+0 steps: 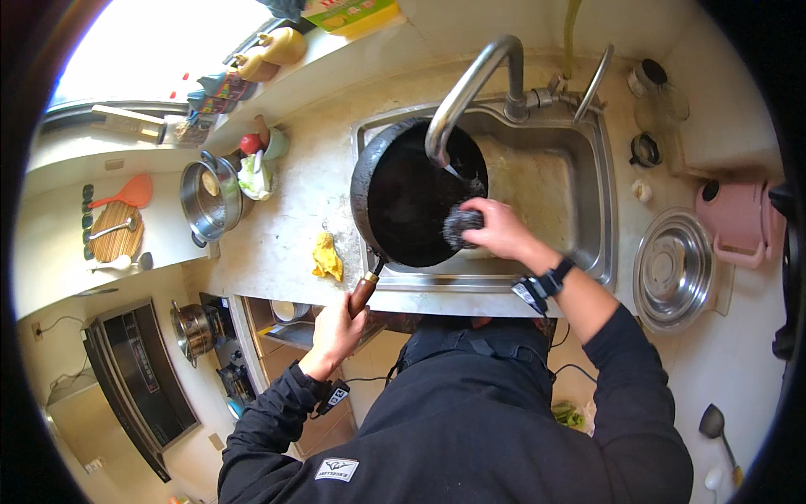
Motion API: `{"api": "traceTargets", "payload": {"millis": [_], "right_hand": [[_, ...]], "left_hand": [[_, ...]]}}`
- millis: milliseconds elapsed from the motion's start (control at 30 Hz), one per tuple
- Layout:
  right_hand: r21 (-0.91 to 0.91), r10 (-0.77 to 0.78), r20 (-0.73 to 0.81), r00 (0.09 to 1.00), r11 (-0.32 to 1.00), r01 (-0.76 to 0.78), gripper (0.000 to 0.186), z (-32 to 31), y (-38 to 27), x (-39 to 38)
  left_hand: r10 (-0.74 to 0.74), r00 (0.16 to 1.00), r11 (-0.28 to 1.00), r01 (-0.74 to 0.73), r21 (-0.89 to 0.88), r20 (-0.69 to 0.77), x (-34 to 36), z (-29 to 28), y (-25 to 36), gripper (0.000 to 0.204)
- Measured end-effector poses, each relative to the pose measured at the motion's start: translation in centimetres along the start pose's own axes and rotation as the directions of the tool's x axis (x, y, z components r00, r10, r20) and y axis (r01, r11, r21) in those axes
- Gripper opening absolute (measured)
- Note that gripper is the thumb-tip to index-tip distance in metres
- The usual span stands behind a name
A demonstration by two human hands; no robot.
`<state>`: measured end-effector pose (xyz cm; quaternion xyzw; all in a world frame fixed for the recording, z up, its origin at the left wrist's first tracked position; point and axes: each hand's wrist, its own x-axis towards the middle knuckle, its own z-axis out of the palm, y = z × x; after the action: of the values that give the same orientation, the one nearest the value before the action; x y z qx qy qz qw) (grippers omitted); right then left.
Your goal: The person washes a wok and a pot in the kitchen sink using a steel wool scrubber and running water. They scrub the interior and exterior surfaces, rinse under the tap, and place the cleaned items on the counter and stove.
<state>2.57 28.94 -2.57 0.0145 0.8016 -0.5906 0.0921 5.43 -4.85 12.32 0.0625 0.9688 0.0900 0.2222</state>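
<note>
A black wok (403, 193) rests over the left part of the steel sink (554, 235). My left hand (334, 336) is closed round its wooden handle (363, 291) at the near side. In my right hand (499, 231) is a dark scouring pad (460, 224), held against the wok's inner right side. The curved faucet (477, 76) hangs over the wok, with what looks like water at its spout. A crumpled yellow cloth (327, 256) lies on the counter left of the wok.
A steel pot (210, 197) and greens (256, 176) stand on the left counter (294, 160). Right of the sink are a steel lid (672, 269), a pink container (739, 218) and small jars. A window ledge with bottles runs along the upper left. A stove with a pot (189, 332) is at lower left.
</note>
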Motion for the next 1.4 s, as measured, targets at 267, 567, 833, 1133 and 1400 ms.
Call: {"api": "traceTargets", "payload": {"millis": [267, 567, 833, 1133, 1400], "right_hand": [[0.283, 0.189, -0.257, 0.948, 0.952, -0.113, 0.046, -4.6, 5.1, -5.2], [0.211, 0.237, -0.384, 0.892, 0.963, -0.165, 0.047, -5.1, 6.4, -8.2], [0.157, 0.269, -0.436, 0.859, 0.962, -0.222, 0.047, -4.2, 6.4, -9.6], [0.029, 0.223, -0.474, 0.852, 0.971, -0.238, 0.048, -3.1, 2.7, -10.3], [-0.089, 0.218, -0.488, 0.845, 0.951, -0.296, 0.049, -2.0, 0.7, -11.1]], "left_hand": [[-0.095, 0.99, 0.995, 0.098, 0.02, -0.107, -1.6, -2.6, 0.2, 0.028], [0.038, 0.924, 0.955, 0.079, 0.286, -0.381, -2.5, -3.2, -2.6, 0.023], [0.058, 0.832, 0.956, 0.114, 0.272, -0.552, -3.8, -4.8, -6.1, 0.023], [0.178, 0.602, 0.976, -0.008, 0.217, -0.779, -4.2, -5.5, -9.5, 0.024], [0.093, 0.518, 0.991, -0.126, 0.031, -0.85, -3.6, -4.5, -11.0, 0.027]]}}
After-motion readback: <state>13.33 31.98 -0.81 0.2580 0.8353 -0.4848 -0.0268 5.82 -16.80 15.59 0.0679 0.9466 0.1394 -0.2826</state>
